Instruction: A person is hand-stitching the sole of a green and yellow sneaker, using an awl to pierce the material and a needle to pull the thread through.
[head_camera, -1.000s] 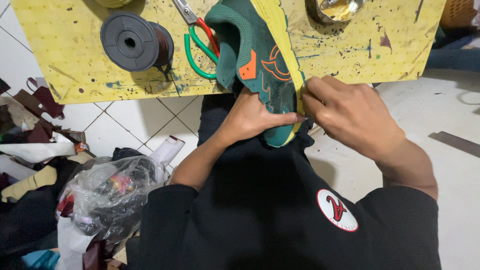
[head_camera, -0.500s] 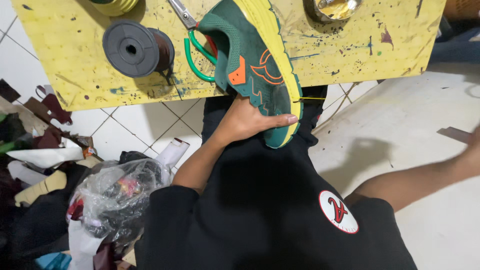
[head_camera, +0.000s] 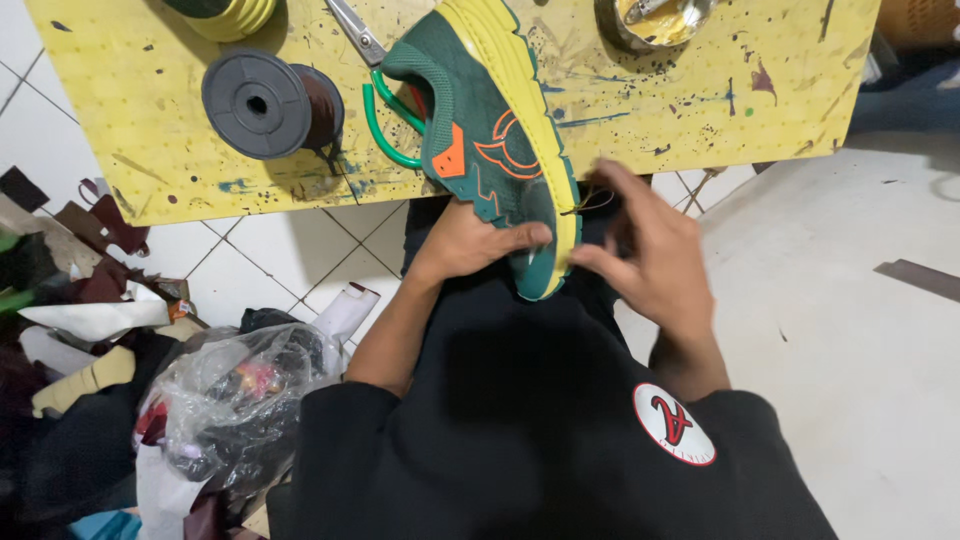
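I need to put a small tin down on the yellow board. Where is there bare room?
Bare board lies right of the green shoe, below the metal bowl. A smaller patch lies below the thread spool. Crowded: spool, scissors and shoe at the centre, where left hand and right hand work.

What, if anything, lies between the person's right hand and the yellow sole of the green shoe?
Nothing visible. The right hand is close beside the yellow sole of the green shoe, near the toe, with only a thin thread there. The left hand grips the shoe's upper on the other side.

Open board (head_camera: 700, 110) right of shoe (head_camera: 490, 150); spool (head_camera: 265, 105) and scissors (head_camera: 385, 95) crowding its left.
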